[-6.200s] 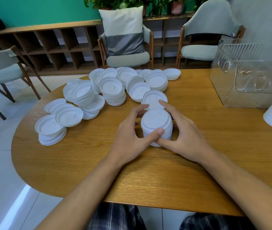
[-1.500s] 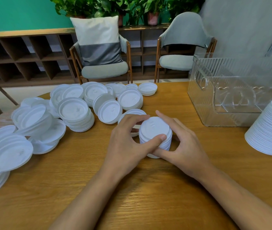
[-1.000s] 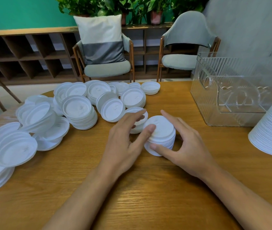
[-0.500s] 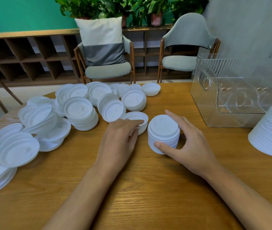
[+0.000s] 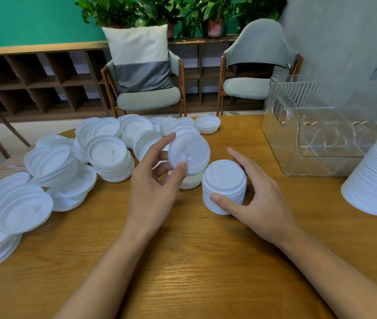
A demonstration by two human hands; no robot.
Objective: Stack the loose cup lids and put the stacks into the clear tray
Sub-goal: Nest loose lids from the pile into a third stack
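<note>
Leftmost, loose lids [image 5: 21, 210] lie scattered and in low, slumped heaps across the worktop [image 5: 194, 261], well apart from the clear tray. Next along, the person's left grip [image 5: 153, 187] pinches a single lid [image 5: 188, 153] by its rim between thumb and fingertips. The lid is raised off the wood and tilted towards the camera. Just to its right the short stack [image 5: 224, 183] stands upright on the worktop. The right grip [image 5: 258, 203] is curled round it, thumb at the near base and fingers behind. Further right sits the clear tray [image 5: 281, 134], with no stack showing through its ribbed wall. At the frame edge a tall leaning stack [image 5: 376, 180] rests outside it.

The step in hand appears to be capping the short stack with the held lid. Doing it well probably means levelling the lid first, the same way up as those below. It should then be centred over the top and pressed lightly until it nests, with the right grip steadying the column against sliding or leaning.
</note>
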